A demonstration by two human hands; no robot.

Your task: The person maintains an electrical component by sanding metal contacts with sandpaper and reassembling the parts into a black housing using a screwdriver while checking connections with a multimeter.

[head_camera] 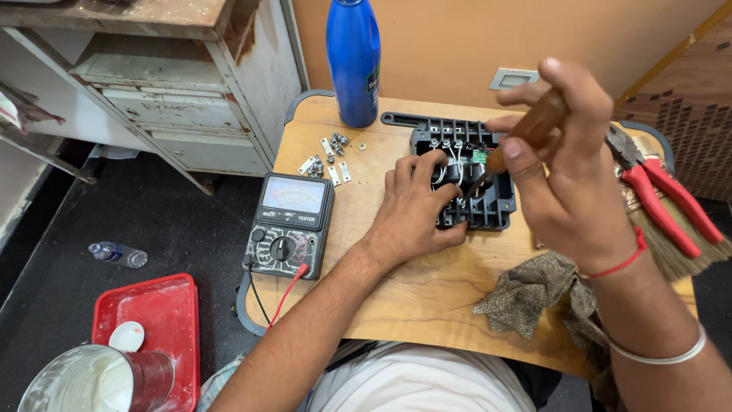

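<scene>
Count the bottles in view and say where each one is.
2. A blue bottle stands upright at the far edge of the wooden table, beyond the loose screws. A small clear plastic bottle lies on the dark floor, left of the table. Others may be out of frame.

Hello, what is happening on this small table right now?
A person steadies a black electrical housing with the left hand and holds a brown-handled screwdriver in the right hand, its tip down among the terminals. A multimeter lies to the left, loose screws and metal clips lie near a blue bottle, and red pliers lie to the right.
</scene>
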